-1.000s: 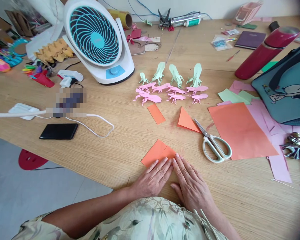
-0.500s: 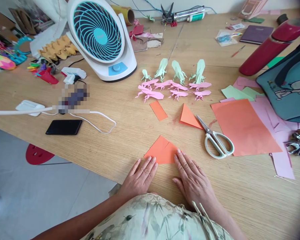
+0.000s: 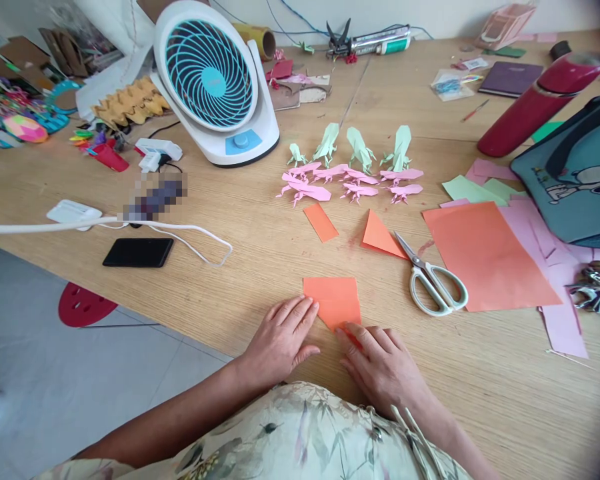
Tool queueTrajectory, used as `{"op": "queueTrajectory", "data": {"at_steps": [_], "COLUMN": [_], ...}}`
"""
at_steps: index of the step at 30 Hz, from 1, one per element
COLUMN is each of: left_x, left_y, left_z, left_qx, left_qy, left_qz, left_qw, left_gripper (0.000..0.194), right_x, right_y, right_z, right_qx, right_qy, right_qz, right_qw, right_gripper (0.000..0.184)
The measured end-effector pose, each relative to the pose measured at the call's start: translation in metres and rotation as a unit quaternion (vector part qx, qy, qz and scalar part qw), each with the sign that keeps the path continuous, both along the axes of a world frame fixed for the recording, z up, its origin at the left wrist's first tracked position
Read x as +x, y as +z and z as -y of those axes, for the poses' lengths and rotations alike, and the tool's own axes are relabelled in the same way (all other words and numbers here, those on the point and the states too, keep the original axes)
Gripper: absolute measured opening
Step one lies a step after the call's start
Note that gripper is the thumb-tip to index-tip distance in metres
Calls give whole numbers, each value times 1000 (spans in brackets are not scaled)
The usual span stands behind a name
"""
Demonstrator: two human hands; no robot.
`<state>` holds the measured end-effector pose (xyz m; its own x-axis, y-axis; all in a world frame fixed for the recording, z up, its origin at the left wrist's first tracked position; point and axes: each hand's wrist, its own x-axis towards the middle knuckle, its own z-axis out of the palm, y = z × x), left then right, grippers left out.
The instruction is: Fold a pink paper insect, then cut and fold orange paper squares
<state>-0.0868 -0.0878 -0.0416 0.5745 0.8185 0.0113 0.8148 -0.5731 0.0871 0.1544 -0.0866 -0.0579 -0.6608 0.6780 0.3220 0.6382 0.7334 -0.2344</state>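
A folded piece of orange paper (image 3: pixel 333 297) lies on the wooden table in front of me, its lower end narrowing towards my body. My left hand (image 3: pixel 283 333) rests flat at the paper's left edge, fingers stretched out and thumb apart. At the lower right corner, my right hand (image 3: pixel 377 357) has its fingers bent around the paper's edge, pinching it; the thumb is partly hidden. Just beyond are a small orange strip (image 3: pixel 321 222) and a folded orange triangle (image 3: pixel 381 235). Scissors (image 3: pixel 430 280) with pale handles lie to the right, their tips by the triangle.
Folded pink paper insects (image 3: pixel 313 192) and green ones (image 3: pixel 360 150) stand farther back. A large orange sheet (image 3: pixel 490 260) overlaps pink paper at right, near a red flask (image 3: pixel 540 107) and a blue bag (image 3: pixel 570 180). At left are a phone (image 3: pixel 138 253), a white cable and a fan (image 3: pixel 213 80).
The orange paper has been turned, so a straight edge now faces away from me. My left hand has shifted up along its left side; my right fingers have bent and moved to its lower corner.
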Motion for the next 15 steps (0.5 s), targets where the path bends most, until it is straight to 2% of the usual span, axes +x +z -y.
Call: {"op": "queueTrajectory", "data": {"at_steps": [3, 7, 15], "left_x": [1, -1, -3], "left_y": [-2, -3, -3], "left_z": [0, 2, 4], "left_qx": [10, 14, -2], "left_qy": [-34, -50, -53], "left_qz": [7, -6, -4], "left_qw": [999, 999, 999], "left_gripper": [58, 55, 52], "right_x": [-6, -10, -1], "right_y": [6, 8, 1], "right_z": [-6, -10, 1], "right_qx": [6, 15, 23], "right_qy": [9, 10, 13], "right_qz": [49, 81, 36], "right_qw": [999, 997, 999], "right_gripper": [34, 39, 32]}}
